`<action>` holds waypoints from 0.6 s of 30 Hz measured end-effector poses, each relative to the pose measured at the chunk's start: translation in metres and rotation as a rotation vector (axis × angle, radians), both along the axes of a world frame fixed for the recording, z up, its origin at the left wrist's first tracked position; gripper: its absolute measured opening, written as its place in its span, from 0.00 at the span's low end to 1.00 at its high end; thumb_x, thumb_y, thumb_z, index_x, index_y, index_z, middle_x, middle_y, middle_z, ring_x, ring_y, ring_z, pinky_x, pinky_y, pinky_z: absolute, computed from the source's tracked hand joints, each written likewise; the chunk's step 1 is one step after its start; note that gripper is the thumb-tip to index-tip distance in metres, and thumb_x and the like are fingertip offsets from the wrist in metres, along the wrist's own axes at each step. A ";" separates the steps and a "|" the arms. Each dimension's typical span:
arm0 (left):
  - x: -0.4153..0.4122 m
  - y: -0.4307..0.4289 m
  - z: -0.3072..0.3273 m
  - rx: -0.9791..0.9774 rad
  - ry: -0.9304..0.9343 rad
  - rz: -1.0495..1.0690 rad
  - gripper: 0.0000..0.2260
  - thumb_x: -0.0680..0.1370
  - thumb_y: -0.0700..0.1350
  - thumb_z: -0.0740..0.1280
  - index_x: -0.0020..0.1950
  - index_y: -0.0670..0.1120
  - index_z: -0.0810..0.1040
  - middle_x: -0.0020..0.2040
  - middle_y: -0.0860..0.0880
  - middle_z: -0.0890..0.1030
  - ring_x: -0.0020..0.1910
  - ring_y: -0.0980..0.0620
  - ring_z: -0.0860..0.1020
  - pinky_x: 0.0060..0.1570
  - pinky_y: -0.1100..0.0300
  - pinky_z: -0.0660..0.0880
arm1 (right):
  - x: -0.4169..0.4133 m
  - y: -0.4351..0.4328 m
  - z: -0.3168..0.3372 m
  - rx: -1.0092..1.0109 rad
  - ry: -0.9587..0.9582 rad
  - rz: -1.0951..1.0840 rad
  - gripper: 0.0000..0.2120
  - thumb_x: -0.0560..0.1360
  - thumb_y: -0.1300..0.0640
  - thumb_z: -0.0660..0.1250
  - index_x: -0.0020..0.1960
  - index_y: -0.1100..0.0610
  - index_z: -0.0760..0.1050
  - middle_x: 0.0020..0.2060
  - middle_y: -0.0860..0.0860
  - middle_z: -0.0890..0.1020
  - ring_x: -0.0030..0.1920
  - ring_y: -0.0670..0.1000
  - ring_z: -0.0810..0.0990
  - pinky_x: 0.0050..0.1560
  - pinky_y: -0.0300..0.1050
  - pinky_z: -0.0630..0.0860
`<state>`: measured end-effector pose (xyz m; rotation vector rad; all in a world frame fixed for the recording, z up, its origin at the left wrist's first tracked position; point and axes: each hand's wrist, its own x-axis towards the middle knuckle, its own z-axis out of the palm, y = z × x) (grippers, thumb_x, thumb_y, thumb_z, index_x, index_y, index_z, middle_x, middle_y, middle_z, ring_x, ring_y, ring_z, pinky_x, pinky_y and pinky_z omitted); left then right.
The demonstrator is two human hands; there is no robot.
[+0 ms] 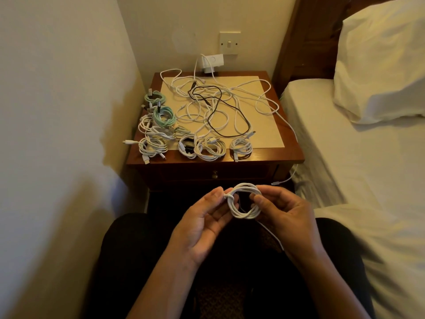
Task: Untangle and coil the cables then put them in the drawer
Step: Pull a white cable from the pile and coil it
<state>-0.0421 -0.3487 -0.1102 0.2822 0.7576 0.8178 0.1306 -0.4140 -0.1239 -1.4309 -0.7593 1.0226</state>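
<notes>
White coiled cable [244, 204] is held between both sets of fingers. The left hand [202, 223] pinches the wrapped knot on the coil's left side, its other fingers relaxed. The right hand [284, 214] grips the coil's right side with curled fingers. Beyond, the drawer [232, 174] is closed. Finished coils [208, 148] line the nightstand [293, 155] top's near and left edges, with tangled cables [218, 107] farther back.

Wooden nightstand [292, 153] with cream mat [264, 128], loose cable tangle [216, 107], and coiled cables [210, 148] along left and front edges.
</notes>
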 end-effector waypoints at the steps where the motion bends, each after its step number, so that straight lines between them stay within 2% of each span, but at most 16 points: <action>1: 0.004 0.005 -0.001 0.119 0.155 -0.004 0.16 0.72 0.38 0.72 0.60 0.36 0.80 0.54 0.38 0.86 0.51 0.44 0.86 0.53 0.52 0.83 | 0.005 0.005 0.002 -0.012 -0.052 0.013 0.10 0.77 0.61 0.73 0.57 0.53 0.84 0.49 0.53 0.88 0.51 0.54 0.88 0.52 0.53 0.83; 3: 0.011 0.019 0.001 0.371 0.441 -0.011 0.13 0.74 0.37 0.73 0.57 0.37 0.82 0.51 0.40 0.87 0.52 0.45 0.86 0.53 0.54 0.84 | 0.016 0.016 0.008 -0.025 -0.139 0.039 0.09 0.77 0.60 0.73 0.56 0.52 0.84 0.48 0.50 0.88 0.49 0.51 0.88 0.51 0.50 0.84; 4: 0.013 0.027 0.002 0.420 0.487 -0.020 0.11 0.75 0.36 0.73 0.57 0.37 0.82 0.51 0.40 0.87 0.52 0.44 0.86 0.54 0.53 0.83 | 0.020 0.022 0.011 -0.021 -0.161 0.049 0.09 0.77 0.59 0.74 0.56 0.52 0.84 0.47 0.50 0.88 0.48 0.50 0.88 0.49 0.48 0.84; 7: 0.020 0.050 0.007 0.473 0.505 -0.124 0.12 0.76 0.39 0.73 0.59 0.40 0.81 0.54 0.41 0.86 0.55 0.44 0.85 0.58 0.50 0.82 | 0.036 0.045 0.018 0.002 -0.231 0.048 0.07 0.76 0.59 0.75 0.52 0.50 0.84 0.45 0.49 0.88 0.44 0.48 0.88 0.43 0.42 0.82; 9: 0.025 0.066 0.007 0.552 0.592 -0.179 0.13 0.77 0.44 0.74 0.60 0.45 0.82 0.55 0.46 0.86 0.56 0.47 0.85 0.60 0.48 0.81 | 0.052 0.063 0.019 -0.001 -0.291 0.014 0.06 0.76 0.58 0.76 0.51 0.50 0.84 0.43 0.48 0.88 0.43 0.48 0.88 0.41 0.41 0.81; 12: 0.029 0.082 0.007 0.618 0.684 -0.179 0.09 0.78 0.46 0.74 0.58 0.51 0.83 0.54 0.50 0.86 0.56 0.51 0.84 0.60 0.47 0.81 | 0.079 0.089 0.022 -0.013 -0.380 -0.060 0.07 0.76 0.56 0.75 0.54 0.52 0.84 0.43 0.50 0.88 0.41 0.48 0.87 0.40 0.42 0.83; 15: 0.029 0.089 0.003 0.635 0.738 -0.153 0.05 0.79 0.44 0.72 0.55 0.50 0.85 0.51 0.49 0.86 0.54 0.49 0.84 0.60 0.45 0.81 | 0.105 0.117 0.012 -0.069 -0.414 -0.163 0.07 0.77 0.55 0.75 0.55 0.54 0.84 0.43 0.49 0.88 0.42 0.49 0.88 0.44 0.44 0.85; 18: 0.029 0.088 -0.003 0.654 0.762 -0.151 0.06 0.80 0.42 0.70 0.54 0.49 0.85 0.51 0.48 0.86 0.53 0.49 0.84 0.60 0.47 0.81 | 0.120 0.136 -0.006 -0.166 -0.491 -0.229 0.07 0.77 0.50 0.74 0.54 0.49 0.84 0.43 0.45 0.87 0.41 0.45 0.87 0.50 0.52 0.85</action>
